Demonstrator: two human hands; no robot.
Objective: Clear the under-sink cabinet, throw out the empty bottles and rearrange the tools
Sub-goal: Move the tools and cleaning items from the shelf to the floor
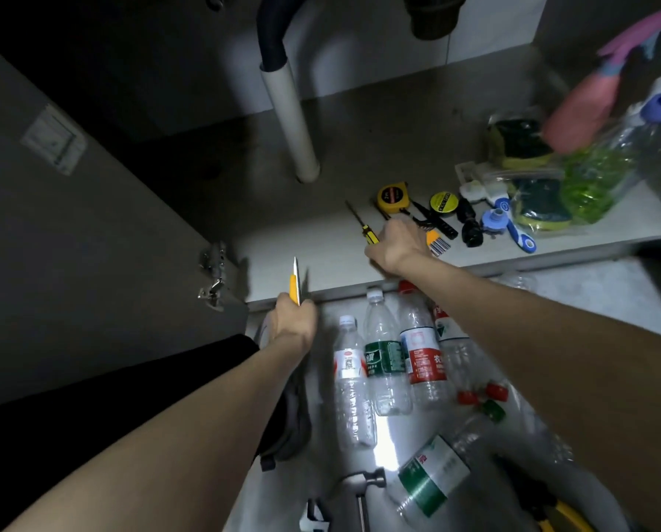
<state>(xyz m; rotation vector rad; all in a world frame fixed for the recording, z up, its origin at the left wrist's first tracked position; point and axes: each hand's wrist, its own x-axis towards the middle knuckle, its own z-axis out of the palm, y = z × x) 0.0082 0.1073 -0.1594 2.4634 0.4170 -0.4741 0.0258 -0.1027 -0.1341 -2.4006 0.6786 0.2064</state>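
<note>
My left hand (294,318) grips a yellow utility knife (295,284), its blade pointing into the cabinet over the front edge of the cabinet floor (282,232). My right hand (394,243) holds a yellow-and-black screwdriver (363,226) by the handle, its shaft lying on the cabinet floor. Just right of it lie a yellow tape measure (392,197), a roll of black tape (444,201) and other small dark tools. Several empty plastic bottles (386,362) lie on the tiled floor in front of the cabinet.
A white drain pipe (292,120) stands in the cabinet's middle. Sponges in bags (520,147), a blue-and-white brush (513,224) and spray bottles (628,120) crowd the right. The open door (71,232) with its hinge is left. A hammer (361,489), wrench and yellow pliers lie near me.
</note>
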